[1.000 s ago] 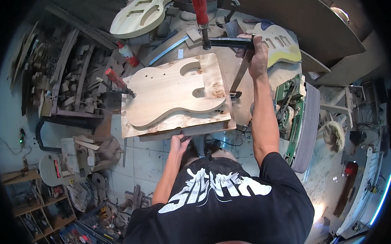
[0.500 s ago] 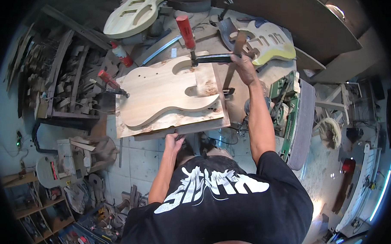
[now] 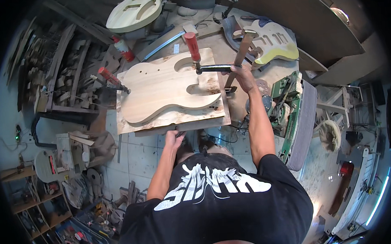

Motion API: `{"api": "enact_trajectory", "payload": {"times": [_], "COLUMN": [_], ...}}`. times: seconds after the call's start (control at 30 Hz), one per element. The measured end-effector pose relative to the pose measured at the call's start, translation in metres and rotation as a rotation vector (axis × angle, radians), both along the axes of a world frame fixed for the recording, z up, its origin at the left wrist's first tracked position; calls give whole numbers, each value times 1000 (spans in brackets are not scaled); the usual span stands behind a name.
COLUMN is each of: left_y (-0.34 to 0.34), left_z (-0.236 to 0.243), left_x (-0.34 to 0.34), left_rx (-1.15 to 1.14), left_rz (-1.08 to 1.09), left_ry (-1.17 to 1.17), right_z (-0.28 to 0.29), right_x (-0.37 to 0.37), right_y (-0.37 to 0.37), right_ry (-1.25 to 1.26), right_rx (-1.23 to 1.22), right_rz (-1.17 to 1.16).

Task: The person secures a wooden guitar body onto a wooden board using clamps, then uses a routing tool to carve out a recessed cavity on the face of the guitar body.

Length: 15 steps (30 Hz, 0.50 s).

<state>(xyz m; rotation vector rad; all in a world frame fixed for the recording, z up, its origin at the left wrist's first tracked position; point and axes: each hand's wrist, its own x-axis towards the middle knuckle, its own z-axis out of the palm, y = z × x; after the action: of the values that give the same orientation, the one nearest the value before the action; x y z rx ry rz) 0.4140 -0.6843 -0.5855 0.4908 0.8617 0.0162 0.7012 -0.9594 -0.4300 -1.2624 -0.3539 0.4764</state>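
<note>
A pale wooden guitar body (image 3: 160, 91) lies on a rectangular wood sheet (image 3: 211, 80) with dark, knotty figure, above a darker board. My right hand (image 3: 244, 78) is closed round the black arm of a bar clamp (image 3: 244, 47), where it meets the steel bar. That clamp's red handle (image 3: 193, 47) stands upright above the body's far right part. A second clamp with a red handle (image 3: 109, 76) sits at the body's left end. My left hand (image 3: 173, 141) is closed at the near edge, under the board; what its fingers grip is hidden.
More guitar bodies lie around: one at the back left (image 3: 135, 14), a yellow-edged one (image 3: 272, 44) at the back right. A red and white bottle (image 3: 123, 49) stands beyond the sheet. On the right is a green machine (image 3: 293, 105); at left, a rack of wood offcuts (image 3: 64, 70).
My right hand and the bar clamp have come a little nearer and to the right, with the red handle lower over the guitar body. My left hand stays at the near edge.
</note>
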Motion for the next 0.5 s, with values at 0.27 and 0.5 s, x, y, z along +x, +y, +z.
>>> {"api": "enact_trajectory", "payload": {"times": [0.27, 0.5], "left_y": [-2, -4], "left_z": [-8, 4], "left_x": [-3, 1], "left_rx": [-61, -42], "left_rz": [5, -1], "left_ry": [-88, -42], "right_z": [-23, -16], "right_x": [1, -4], "right_y": [0, 6], "right_ry": [5, -55], "right_rx": [34, -91], "right_rz": [-145, -274]}}
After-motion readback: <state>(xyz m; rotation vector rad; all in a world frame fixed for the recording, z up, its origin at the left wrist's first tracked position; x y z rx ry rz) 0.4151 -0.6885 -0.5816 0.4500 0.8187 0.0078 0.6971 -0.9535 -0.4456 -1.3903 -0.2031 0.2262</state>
